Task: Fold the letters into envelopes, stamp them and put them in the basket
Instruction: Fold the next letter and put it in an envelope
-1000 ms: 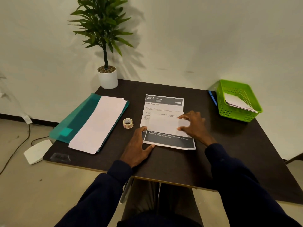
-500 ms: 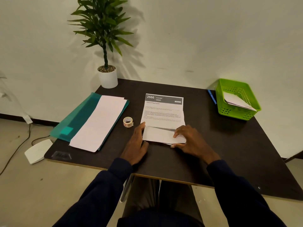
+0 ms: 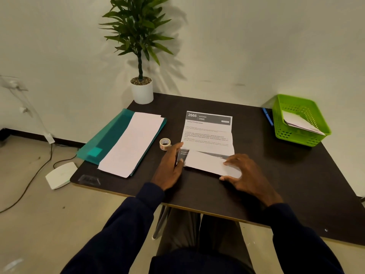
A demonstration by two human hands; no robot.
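Observation:
A printed letter (image 3: 208, 133) headed "2666 KITCHEN" lies mid-table, its near end folded up into a white flap (image 3: 203, 162). The flap sits askew, so a dark printed band shows at its left. My left hand (image 3: 170, 167) lies flat against the letter's left edge, thumb on the dark band. My right hand (image 3: 244, 175) rests on the flap's right end, fingers spread on the paper and thumb along the near fold. A small roll of stamps (image 3: 165, 143) stands just left of the letter. The green basket (image 3: 292, 135) at the far right holds white paper.
A stack of white envelopes (image 3: 132, 143) lies on a teal folder (image 3: 107, 139) at the left. A potted plant (image 3: 141, 89) stands at the back, and a blue pen (image 3: 267, 115) lies beside the basket. The dark table (image 3: 286, 184) ends close in front of me.
The head view has tilted slightly. The flap has shifted askew and uncovered the dark band at its left. My right hand slid to the flap's right end; my left hand stayed at the left edge.

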